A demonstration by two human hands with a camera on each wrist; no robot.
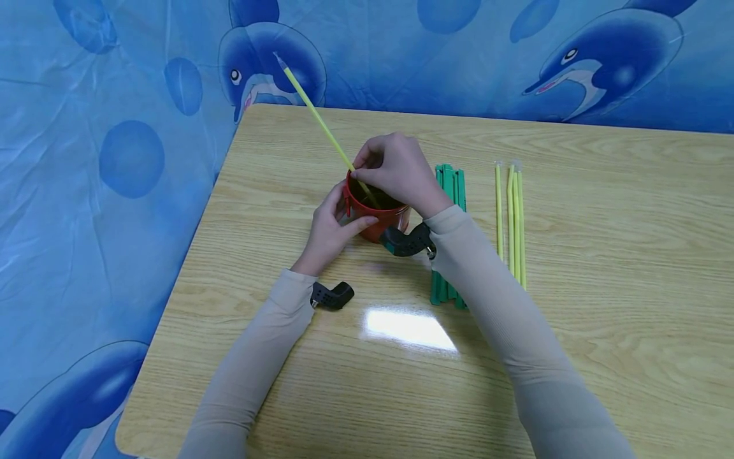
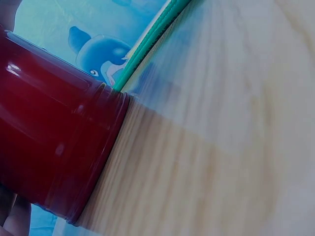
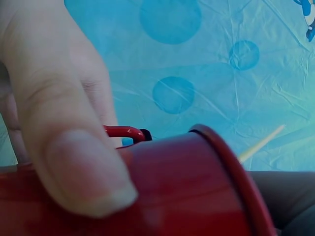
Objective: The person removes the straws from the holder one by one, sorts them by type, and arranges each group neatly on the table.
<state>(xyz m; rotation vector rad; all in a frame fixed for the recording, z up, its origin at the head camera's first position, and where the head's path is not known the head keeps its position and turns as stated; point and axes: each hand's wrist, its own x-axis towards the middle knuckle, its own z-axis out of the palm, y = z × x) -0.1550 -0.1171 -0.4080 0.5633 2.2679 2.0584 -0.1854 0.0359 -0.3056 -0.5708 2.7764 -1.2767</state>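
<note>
In the head view, a small red bucket (image 1: 375, 220) stands on the wooden table. My left hand (image 1: 329, 233) holds it from the left, with the thumb along its near side. My right hand (image 1: 395, 169) is over the rim, its thumb and fingertips pinching a thin yellow stick (image 1: 321, 122) with a clear tip. The stick leans up to the left, its lower end inside the bucket. The red wall (image 2: 59, 128) fills the left of the left wrist view. A large thumb (image 3: 88, 172) lies on the bucket's side in the right wrist view, beside its handle (image 3: 123, 132).
Right of the bucket lies a bundle of green sticks (image 1: 443, 290), partly behind the right forearm. Several more yellow sticks (image 1: 516, 223) with clear tips lie farther right. A blue dolphin-print sheet (image 1: 132, 153) borders the table at the back and left.
</note>
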